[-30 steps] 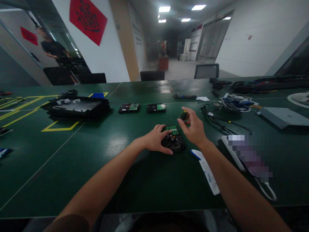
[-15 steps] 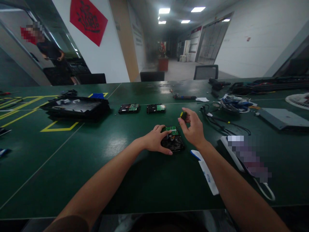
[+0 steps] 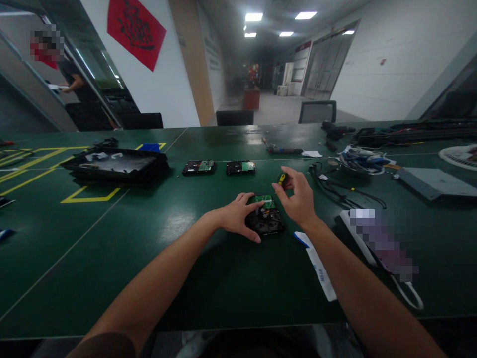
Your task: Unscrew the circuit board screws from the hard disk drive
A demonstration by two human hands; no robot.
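Observation:
A black hard drive [image 3: 270, 223] with a green circuit board lies on the green table in front of me. My left hand [image 3: 238, 216] rests at its left side with fingers spread. The index finger lies across the drive's top, and the thumb sticks out by its near left corner. Above the drive's right far side, my right hand [image 3: 296, 196] pinches a short black-and-yellow screwdriver [image 3: 282, 180] between thumb and fingers. Its shaft cannot be made out. A white-and-blue strip [image 3: 318, 271] lies beneath my right forearm.
Two more hard drives, one left [image 3: 198, 167] and one right [image 3: 240, 167], lie farther back. A black tray-like case [image 3: 119, 166] stands left. Right are black cables [image 3: 335, 191], a grey metal box [image 3: 436, 181] and a white power strip [image 3: 357, 236]. A person [image 3: 76, 82] stands far left.
My left thumb has drawn back left, off the drive's near edge. The screwdriver has turned in my right fingers, showing more yellow. The person far left has shifted and turned.

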